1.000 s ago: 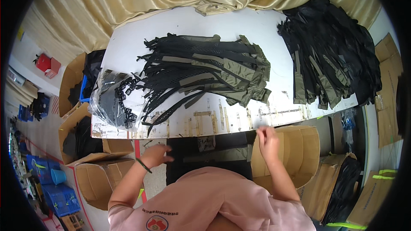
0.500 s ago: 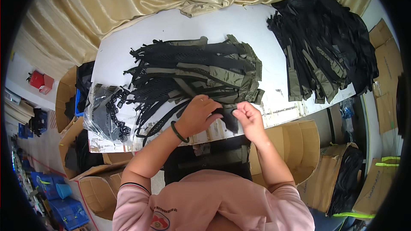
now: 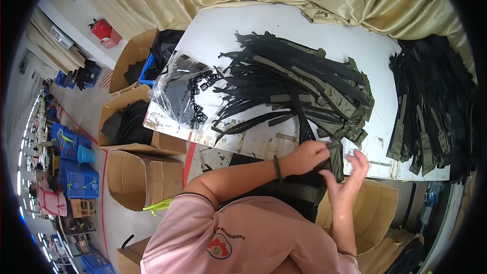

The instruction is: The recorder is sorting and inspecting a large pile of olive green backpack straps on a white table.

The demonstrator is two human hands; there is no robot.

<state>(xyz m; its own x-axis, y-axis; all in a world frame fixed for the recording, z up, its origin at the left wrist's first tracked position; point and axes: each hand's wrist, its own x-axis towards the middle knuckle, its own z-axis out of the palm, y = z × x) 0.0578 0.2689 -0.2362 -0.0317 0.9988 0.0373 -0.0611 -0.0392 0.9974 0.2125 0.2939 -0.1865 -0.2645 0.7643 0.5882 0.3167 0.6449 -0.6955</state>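
At the table's front edge, my left hand [image 3: 307, 157] is closed on a strap piece [image 3: 335, 160] of olive fabric with a black mesh band. The olive end bunches up past its fingers, and the band seems to run back toward the pile. My right hand [image 3: 346, 178] is open just right of the olive end; its thumb is close to or touching the cloth, and its fingers stand apart from it. Beyond both hands lies a pile of black mesh and olive straps [image 3: 299, 78], fanned out with the olive ends to the right.
A clear plastic bag [image 3: 177, 94] with black buckles [image 3: 195, 96] lies at the white table's [image 3: 218, 23] left end. More black and olive straps [image 3: 426, 101] hang over its right end. Cardboard boxes [image 3: 147, 177] stand on the floor at left; another box [image 3: 375, 200] is under the front edge.
The view has swung left, so the table sits farther right. My right hand has gone from pinching the strap piece to spread fingers; my left hand still grips it.
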